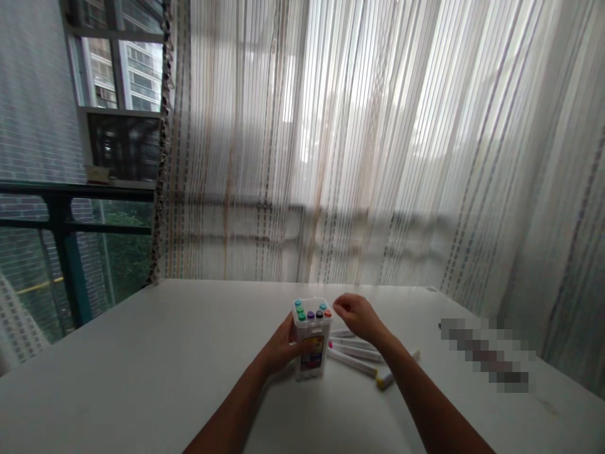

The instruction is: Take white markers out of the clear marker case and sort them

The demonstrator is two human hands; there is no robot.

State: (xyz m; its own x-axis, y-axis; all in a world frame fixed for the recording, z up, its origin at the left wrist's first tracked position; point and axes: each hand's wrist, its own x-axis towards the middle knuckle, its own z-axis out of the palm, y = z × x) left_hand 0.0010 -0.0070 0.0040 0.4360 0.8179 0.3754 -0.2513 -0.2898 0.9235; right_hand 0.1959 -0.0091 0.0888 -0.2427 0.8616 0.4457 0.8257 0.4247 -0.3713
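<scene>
My left hand (286, 348) is wrapped round the left side of a clear plastic marker case (306, 372), which stands upright with a printed label on its front. Inside it are several markers (311, 314), their caps green, blue, purple, black and orange-red, facing up. Just right of the case's top is my right hand (357, 313), its fingers curled together; whether anything is in them is hidden. Below that hand, several loose white markers (354, 362) lie on the table, one with a yellow end. Another marker with a yellow cap (385, 380) lies partly behind my right forearm.
All this rests on a white table (142, 378). Toward its right edge lies a long dark object (486, 356), blurred out by pixels. Sheer striped curtains (354, 157) hang behind the table, with a dark green railing (66, 252) and a window at the left.
</scene>
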